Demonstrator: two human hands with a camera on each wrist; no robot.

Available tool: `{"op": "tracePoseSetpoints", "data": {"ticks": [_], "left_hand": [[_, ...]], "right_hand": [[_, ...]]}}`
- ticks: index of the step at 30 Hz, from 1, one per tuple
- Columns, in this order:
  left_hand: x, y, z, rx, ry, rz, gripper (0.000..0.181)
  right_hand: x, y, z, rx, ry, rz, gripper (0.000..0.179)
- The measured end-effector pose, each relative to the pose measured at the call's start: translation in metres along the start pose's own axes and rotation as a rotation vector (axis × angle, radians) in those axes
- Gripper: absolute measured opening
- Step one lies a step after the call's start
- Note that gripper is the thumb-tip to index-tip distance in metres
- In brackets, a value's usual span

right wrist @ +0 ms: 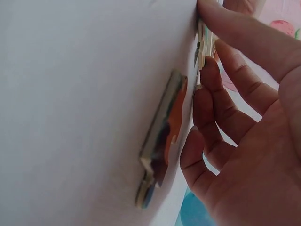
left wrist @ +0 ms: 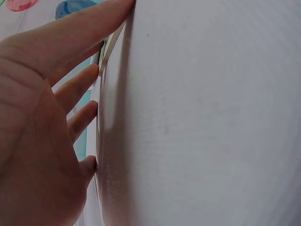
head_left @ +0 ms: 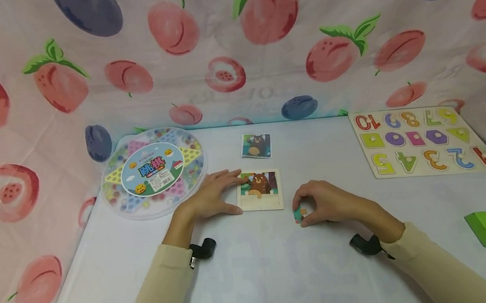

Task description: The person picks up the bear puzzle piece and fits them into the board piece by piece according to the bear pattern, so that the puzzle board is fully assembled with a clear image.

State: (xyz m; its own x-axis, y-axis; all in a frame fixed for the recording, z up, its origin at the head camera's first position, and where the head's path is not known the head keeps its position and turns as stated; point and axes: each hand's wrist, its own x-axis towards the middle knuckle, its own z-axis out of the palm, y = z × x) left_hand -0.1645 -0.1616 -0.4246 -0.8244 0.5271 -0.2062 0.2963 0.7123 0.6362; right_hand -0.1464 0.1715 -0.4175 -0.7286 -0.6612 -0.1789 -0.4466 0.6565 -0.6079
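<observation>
I have the curled fingers of the right hand (head_left: 322, 203) pinching a small, flat, teal-and-orange jigsaw piece (head_left: 297, 216), presumably for fine control, just right of the square, pale wooden bear puzzle frame (head_left: 260, 205). I have the left hand's (head_left: 209, 195) fingers spread, fairly straight, touching the frame's left side, probably steadying it. Another thick, orange-faced piece (right wrist: 162, 136) lies near the right fingers. Beyond the frame, a square printed bear card (head_left: 256, 146) lies on the white counter (head_left: 261, 274), perhaps for reference.
</observation>
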Motion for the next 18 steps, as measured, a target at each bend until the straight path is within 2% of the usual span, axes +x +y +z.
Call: {"op": "tracePoseSetpoints", "data": {"ticks": [10, 18], "left_hand": [[-0.0003, -0.0006, 0.0011, -0.006, -0.001, -0.007, 0.072], [-0.0012, 0.0015, 0.0, -0.007, 0.004, -0.006, 0.072]], "right_hand": [[0.0003, -0.0017, -0.0032, 0.036, 0.013, 0.006, 0.025], [0.0031, -0.0035, -0.0073, 0.16, 0.036, -0.025, 0.026]]}}
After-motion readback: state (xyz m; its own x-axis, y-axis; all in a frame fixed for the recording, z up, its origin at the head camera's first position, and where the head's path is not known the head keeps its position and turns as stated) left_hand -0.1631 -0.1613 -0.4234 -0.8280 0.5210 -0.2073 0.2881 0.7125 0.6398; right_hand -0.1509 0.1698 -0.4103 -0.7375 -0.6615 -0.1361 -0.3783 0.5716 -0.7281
